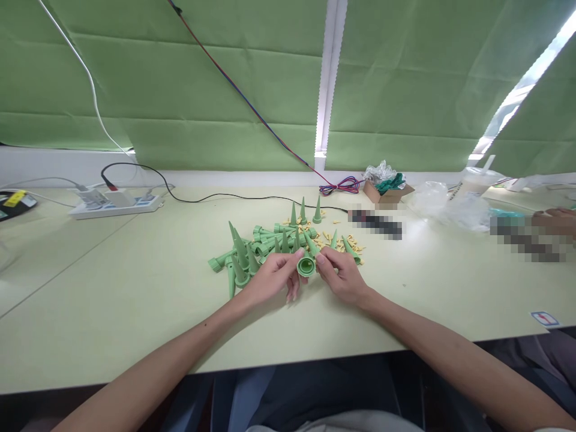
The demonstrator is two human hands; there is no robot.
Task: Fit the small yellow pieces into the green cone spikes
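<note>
Pinching one green cone (pixel 306 266) between left hand (pixel 276 273) and right hand (pixel 342 277), I see its open end. Beyond them, other cones (pixel 242 252) stand or lie; yellow pieces (pixel 355 245) sit loose. Which cones are finished, I cannot tell.

Grn blinds (pixel 202 138), bright gaps (pixel 517 96) btwn; pale tbl (pixel 135 288).

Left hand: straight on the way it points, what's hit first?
The green cone, directly against the left hand. Past it, probably the right hand, though depth is unclear from this one view.
</note>
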